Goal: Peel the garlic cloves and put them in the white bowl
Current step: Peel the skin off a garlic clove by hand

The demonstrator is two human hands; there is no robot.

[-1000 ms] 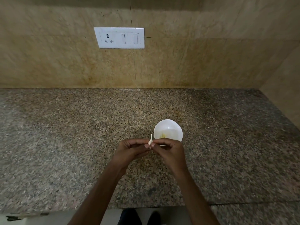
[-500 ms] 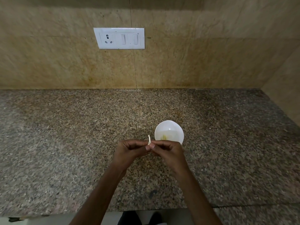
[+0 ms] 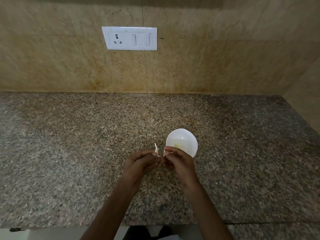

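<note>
A small white bowl (image 3: 186,139) stands on the granite counter, with a pale yellowish bit inside it. Just in front of the bowl and to its left, my two hands meet over the counter. My left hand (image 3: 138,161) pinches a garlic clove (image 3: 156,150) whose papery white skin sticks up. My right hand (image 3: 176,161) pinches a strip of that skin at its fingertips, a small gap away from the left fingers. Most of the clove is hidden by my fingers.
The speckled granite counter (image 3: 69,153) runs to a beige stone wall at the back and right. A white socket and switch plate (image 3: 129,38) sits on the back wall. The counter's front edge lies below my forearms.
My fingertips were together on the clove; now they have drawn slightly apart, with the skin split between both hands. The bowl has not moved.
</note>
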